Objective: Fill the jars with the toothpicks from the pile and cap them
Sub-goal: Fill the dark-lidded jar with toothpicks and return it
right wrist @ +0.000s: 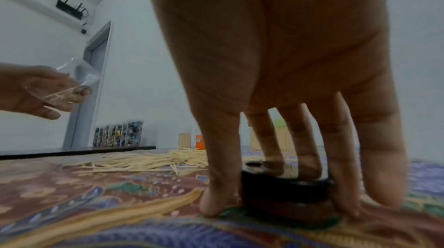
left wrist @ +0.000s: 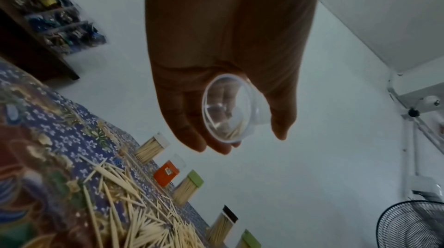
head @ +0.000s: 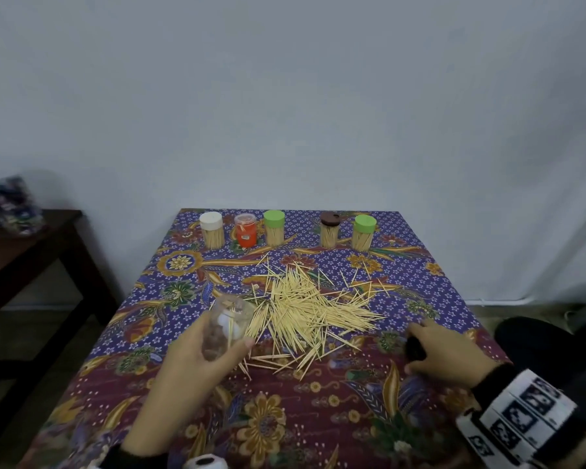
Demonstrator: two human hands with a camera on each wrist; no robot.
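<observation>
Clear plastic, nearly empty, the jar sits tilted in the left hand, fingers wrapped round it above the worktop, beside the pile. The right hand clamps a dark cap lying on the cloth. Filling has hardly begun; capping looks premature, so next comes gathering toothpicks.

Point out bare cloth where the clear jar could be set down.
Bare cloth lies along the near edge between the left hand and right hand, and left of the toothpick pile. Crowded: the pile itself and the capped jars along the far edge.
</observation>
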